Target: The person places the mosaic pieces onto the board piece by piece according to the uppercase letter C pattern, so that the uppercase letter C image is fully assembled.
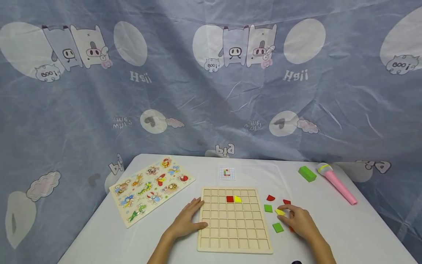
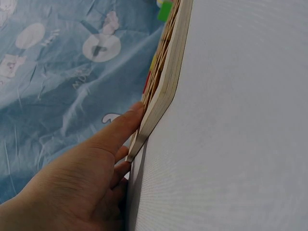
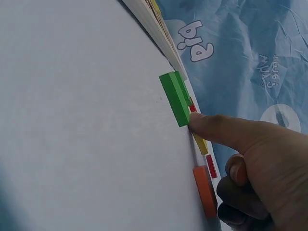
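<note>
A wooden grid board (image 1: 234,234) lies near the table's front edge. One red square (image 1: 229,199) and one yellow piece (image 1: 237,199) sit in its second row. My left hand (image 1: 188,220) rests flat against the board's left edge (image 2: 163,86), its fingers (image 2: 120,130) straight. To the right of the board, my right hand (image 1: 298,220) pinches a yellow piece (image 1: 280,212) at its fingertips; this yellow piece (image 3: 200,143) lies under my outstretched finger (image 3: 216,127). Around it lie two green squares (image 1: 268,208) (image 1: 278,227), two red pieces (image 1: 270,198) (image 1: 287,201) and an orange piece (image 3: 205,190).
An insect peg puzzle (image 1: 151,189) lies at the left. A small pattern card (image 1: 226,173) sits behind the board. A green block (image 1: 307,173) and a pink toy microphone (image 1: 336,182) lie at the back right. A blue printed cloth (image 1: 211,91) hangs behind the table.
</note>
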Demonstrator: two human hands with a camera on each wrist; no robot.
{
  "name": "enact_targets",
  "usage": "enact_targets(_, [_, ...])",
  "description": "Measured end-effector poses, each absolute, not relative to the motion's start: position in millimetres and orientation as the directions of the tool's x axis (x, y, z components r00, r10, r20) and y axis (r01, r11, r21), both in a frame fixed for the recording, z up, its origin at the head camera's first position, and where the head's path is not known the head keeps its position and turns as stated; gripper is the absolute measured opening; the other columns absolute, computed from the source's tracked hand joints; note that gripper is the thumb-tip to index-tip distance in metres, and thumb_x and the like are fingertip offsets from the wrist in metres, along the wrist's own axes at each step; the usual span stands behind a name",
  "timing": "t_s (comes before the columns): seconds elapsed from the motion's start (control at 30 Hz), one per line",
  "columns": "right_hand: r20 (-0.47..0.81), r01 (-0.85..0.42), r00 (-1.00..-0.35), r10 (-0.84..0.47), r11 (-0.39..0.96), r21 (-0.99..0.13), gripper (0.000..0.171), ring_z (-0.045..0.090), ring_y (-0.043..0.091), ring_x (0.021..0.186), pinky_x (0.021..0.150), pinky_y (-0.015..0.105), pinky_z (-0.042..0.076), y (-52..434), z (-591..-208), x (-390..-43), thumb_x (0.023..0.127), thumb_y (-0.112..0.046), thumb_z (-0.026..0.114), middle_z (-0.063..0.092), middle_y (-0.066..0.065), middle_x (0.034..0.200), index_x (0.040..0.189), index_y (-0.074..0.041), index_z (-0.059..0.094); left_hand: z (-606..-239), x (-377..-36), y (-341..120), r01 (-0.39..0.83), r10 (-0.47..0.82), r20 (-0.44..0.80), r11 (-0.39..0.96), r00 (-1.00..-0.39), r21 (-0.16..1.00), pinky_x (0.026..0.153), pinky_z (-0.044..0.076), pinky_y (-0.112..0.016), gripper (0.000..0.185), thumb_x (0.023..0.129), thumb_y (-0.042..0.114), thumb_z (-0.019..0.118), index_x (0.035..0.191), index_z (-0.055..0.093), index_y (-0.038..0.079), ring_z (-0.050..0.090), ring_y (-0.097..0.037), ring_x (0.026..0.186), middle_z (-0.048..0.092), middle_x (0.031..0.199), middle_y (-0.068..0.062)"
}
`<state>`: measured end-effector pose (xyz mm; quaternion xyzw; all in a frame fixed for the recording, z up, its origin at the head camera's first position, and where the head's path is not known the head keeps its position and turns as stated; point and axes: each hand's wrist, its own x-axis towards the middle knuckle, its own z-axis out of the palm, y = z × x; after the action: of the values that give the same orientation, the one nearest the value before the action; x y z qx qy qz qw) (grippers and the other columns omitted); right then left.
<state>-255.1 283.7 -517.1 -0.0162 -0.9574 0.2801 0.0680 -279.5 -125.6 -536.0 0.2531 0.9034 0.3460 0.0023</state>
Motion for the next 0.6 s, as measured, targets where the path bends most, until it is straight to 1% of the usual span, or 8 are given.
enact_targets(0.13, [0.102, 0.02, -0.991, 0.09, 0.837, -0.546, 0.036, 0.036, 0.011, 0.044, 0.04, 0.022, 0.027, 290.6, -516.9, -252.5, 0.072, -0.03, 0.073, 0.041, -0.001, 0.051, 0.104, -0.014, 0.065, -536.7, -278.6, -125.1, 0.462, 0.464, 0.174, 0.631, -0.869, 0.623, 0.108, 0.015, -0.05, 0.084, 0.073, 0.053, 0.064, 0.139, 0.034, 0.009, 0.017, -0.03, 0.135, 0.026, 0.146, -0.008])
enact_targets(0.27, [0.108, 0.037, -0.988, 0.113, 0.841, -0.54, 0.04, 0.035, 0.011, 0.045, 0.041, 0.022, 0.026, 296.3, -519.0, -251.7, 0.073, -0.032, 0.072, 0.039, -0.002, 0.052, 0.106, -0.011, 0.064, -537.6, -278.9, -126.0, 0.466, 0.462, 0.182, 0.631, -0.868, 0.62, 0.108, 0.015, -0.05, 0.084, 0.073, 0.053, 0.064, 0.138, 0.034, 0.009, 0.018, -0.031, 0.135, 0.026, 0.146, -0.009])
enact_targets(0.47, [0.127, 0.03, -0.985, 0.115, 0.844, -0.536, 0.041, 0.034, 0.01, 0.045, 0.04, 0.021, 0.025, 298.7, -521.4, -253.9, 0.072, -0.035, 0.072, 0.039, -0.002, 0.052, 0.105, -0.011, 0.064, -539.1, -280.1, -127.0, 0.482, 0.462, 0.203, 0.634, -0.863, 0.605, 0.108, 0.016, -0.05, 0.084, 0.073, 0.053, 0.064, 0.138, 0.034, 0.01, 0.019, -0.031, 0.135, 0.027, 0.146, -0.009])
enact_targets(0.6, [0.134, 0.025, -0.984, 0.114, 0.844, -0.536, 0.04, 0.034, 0.01, 0.045, 0.04, 0.021, 0.025, 299.0, -520.6, -253.4, 0.073, -0.034, 0.072, 0.039, -0.002, 0.052, 0.105, -0.01, 0.065, -537.8, -279.3, -126.4, 0.475, 0.464, 0.194, 0.626, -0.864, 0.618, 0.108, 0.015, -0.051, 0.084, 0.073, 0.053, 0.064, 0.138, 0.034, 0.01, 0.018, -0.031, 0.135, 0.027, 0.146, -0.009])
